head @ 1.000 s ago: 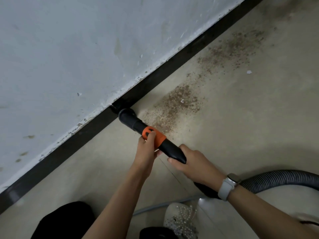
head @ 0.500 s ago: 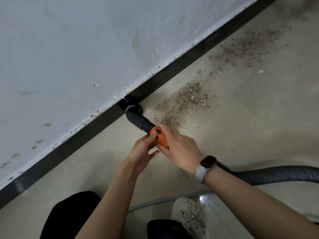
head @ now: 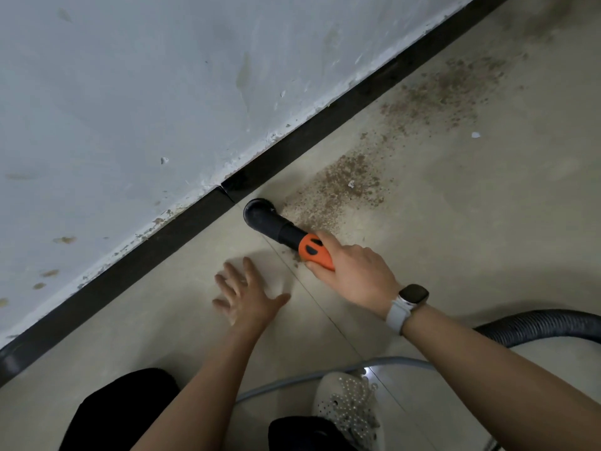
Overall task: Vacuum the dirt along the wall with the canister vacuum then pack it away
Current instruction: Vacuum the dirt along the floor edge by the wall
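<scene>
At the centre of the frame the right hand grips the orange collar of the black vacuum nozzle, whose round mouth sits on the floor just beside the black skirting. Brown dirt lies just right of the mouth. The left hand hovers with fingers spread, lower centre. A ribbed hose exits at the right edge.

I count two bare hands of mine, my left hand and my right hand, and one white-strapped, dark-faced wristwatch. There is one black vacuum nozzle with an orange collar, one grey ribbed vacuum hose and one thin grey cord. I see two patches of brown dirt, a near one and a far one, two white flecks, one pearl-studded white shoe, one black skirting strip and one scuffed white wall.
</scene>
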